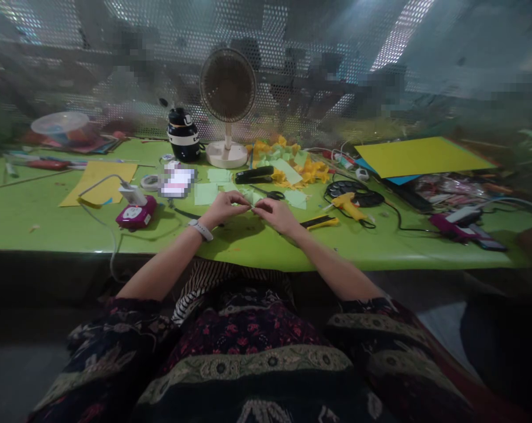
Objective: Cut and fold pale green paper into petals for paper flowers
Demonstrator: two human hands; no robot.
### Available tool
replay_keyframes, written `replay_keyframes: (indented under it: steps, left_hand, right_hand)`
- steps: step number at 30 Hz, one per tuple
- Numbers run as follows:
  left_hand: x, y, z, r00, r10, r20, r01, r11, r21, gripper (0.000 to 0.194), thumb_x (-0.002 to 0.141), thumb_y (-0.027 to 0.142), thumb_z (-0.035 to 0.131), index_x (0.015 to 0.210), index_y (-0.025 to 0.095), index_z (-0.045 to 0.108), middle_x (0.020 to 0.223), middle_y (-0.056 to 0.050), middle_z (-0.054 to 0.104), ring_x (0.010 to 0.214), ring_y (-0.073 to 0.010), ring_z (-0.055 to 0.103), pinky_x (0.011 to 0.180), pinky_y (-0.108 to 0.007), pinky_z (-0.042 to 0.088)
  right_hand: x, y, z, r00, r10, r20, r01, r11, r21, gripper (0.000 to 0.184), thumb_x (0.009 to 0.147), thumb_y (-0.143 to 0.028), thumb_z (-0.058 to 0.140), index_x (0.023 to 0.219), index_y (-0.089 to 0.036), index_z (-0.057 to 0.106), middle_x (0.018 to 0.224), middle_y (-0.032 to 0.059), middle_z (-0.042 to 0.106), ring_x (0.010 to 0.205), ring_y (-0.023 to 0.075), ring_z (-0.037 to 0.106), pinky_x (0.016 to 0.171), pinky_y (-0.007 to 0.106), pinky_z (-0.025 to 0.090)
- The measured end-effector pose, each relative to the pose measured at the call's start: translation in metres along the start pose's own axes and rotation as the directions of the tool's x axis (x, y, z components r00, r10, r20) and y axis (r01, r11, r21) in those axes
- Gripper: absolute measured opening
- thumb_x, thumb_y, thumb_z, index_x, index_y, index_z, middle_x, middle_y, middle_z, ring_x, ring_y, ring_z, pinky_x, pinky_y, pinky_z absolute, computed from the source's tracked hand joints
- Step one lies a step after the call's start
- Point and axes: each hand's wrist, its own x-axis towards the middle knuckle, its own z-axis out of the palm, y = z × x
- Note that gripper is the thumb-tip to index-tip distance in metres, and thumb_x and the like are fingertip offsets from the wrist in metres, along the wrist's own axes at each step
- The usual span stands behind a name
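Because the fingertips covered nearly all of it, the small scrap of pale green paper (252, 206) between them could not be made out in shape. With those fingertips as the dial's centre and twelve o'clock at the far side, a thin black strip (186, 212) at nine o'clock vanished behind the left wrist; a bright screen-like rectangle (177, 183) between nine and ten was blurred into blocks, and a dark, smeared shape (504, 335) toward four o'clock was cut off by the frame. The near edge of the lime green tabletop (371, 249) ran below the hands at six o'clock, with bare surface along it toward four and eight. Forward room was tighter: black-handled scissors (275, 195) lay close at two o'clock, a black stapler (254, 175) at twelve, and a yellow-and-black cutter (321, 221) just past three, near the right wrist, with a yellow glue gun (350, 207) farther out. The left hand (228, 207) had thumb and forefinger drawn to a narrow pinch; the right hand (272, 211) met it in a matching pinch, both touching the scrap. How firmly each gripped could not be told.
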Motion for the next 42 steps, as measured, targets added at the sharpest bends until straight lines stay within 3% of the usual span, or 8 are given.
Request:
replay_keyframes:
  steps: [9, 15, 22, 27, 34, 42]
  left_hand:
    - [-0.001, 0.001, 0.001, 1.000, 0.009, 0.009, -0.009, 1.000, 0.001, 0.015, 0.071, 0.033, 0.078, 0.075, 0.018, 0.079, 0.090, -0.008, 0.075, 0.089, -0.0222, 0.070, 0.089, -0.036, 0.055]
    - [-0.001, -0.001, 0.001, 1.000, 0.012, -0.020, -0.012, 1.000, 0.025, 0.020, 0.073, 0.035, 0.077, 0.079, 0.016, 0.080, 0.093, -0.010, 0.076, 0.090, -0.0223, 0.071, 0.088, -0.035, 0.056]
    - [-0.002, -0.007, 0.008, 0.984, 0.175, -0.044, -0.170, 0.981, 0.095, 0.017, 0.077, 0.027, 0.073, 0.085, 0.015, 0.081, 0.097, -0.012, 0.072, 0.088, -0.0197, 0.070, 0.072, -0.029, 0.060]
    - [-0.004, -0.009, 0.013, 0.968, 0.249, -0.028, -0.246, 0.966, 0.076, 0.016, 0.079, 0.021, 0.071, 0.089, 0.014, 0.080, 0.100, -0.011, 0.070, 0.085, -0.0162, 0.070, 0.068, -0.025, 0.062]
    - [-0.004, -0.008, 0.014, 0.963, 0.269, -0.025, -0.267, 0.961, 0.070, 0.015, 0.080, 0.019, 0.072, 0.091, 0.013, 0.080, 0.100, -0.011, 0.069, 0.085, -0.0158, 0.070, 0.070, -0.025, 0.063]
    - [-0.004, -0.010, 0.014, 0.957, 0.289, -0.003, -0.288, 0.953, 0.094, 0.015, 0.081, 0.021, 0.073, 0.093, 0.013, 0.080, 0.100, -0.011, 0.069, 0.087, -0.0174, 0.071, 0.075, -0.029, 0.065]
  right_hand:
    - [-0.002, -0.003, 0.000, 0.999, -0.021, -0.029, 0.020, 0.999, -0.040, 0.028, 0.091, -0.042, 0.062, 0.088, -0.016, 0.071, 0.079, 0.0050, 0.073, 0.068, 0.0169, 0.059, 0.067, 0.029, 0.043]
    - [-0.005, -0.007, 0.000, 0.999, 0.005, -0.037, -0.004, 1.000, 0.027, 0.027, 0.090, -0.042, 0.061, 0.087, -0.016, 0.070, 0.077, 0.0053, 0.073, 0.065, 0.0172, 0.061, 0.064, 0.029, 0.046]
    - [-0.008, -0.015, 0.002, 0.978, -0.015, -0.208, 0.015, 1.000, -0.001, 0.041, 0.095, -0.057, 0.056, 0.090, -0.018, 0.070, 0.069, 0.0046, 0.072, 0.055, 0.0169, 0.062, 0.059, 0.029, 0.049]
    - [-0.007, -0.010, 0.003, 0.967, -0.048, -0.252, 0.020, 0.994, -0.112, 0.037, 0.097, -0.052, 0.055, 0.091, -0.019, 0.071, 0.070, 0.0053, 0.073, 0.061, 0.0184, 0.067, 0.060, 0.028, 0.048]
    - [-0.006, -0.007, 0.002, 0.962, -0.043, -0.271, -0.001, 0.987, -0.158, 0.023, 0.097, -0.037, 0.059, 0.092, -0.017, 0.071, 0.072, 0.0055, 0.075, 0.063, 0.0188, 0.069, 0.063, 0.028, 0.049]
    - [-0.005, -0.005, 0.003, 0.960, -0.045, -0.276, -0.011, 0.980, -0.201, 0.024, 0.097, -0.038, 0.059, 0.092, -0.018, 0.073, 0.074, 0.0056, 0.076, 0.065, 0.0188, 0.070, 0.062, 0.027, 0.049]
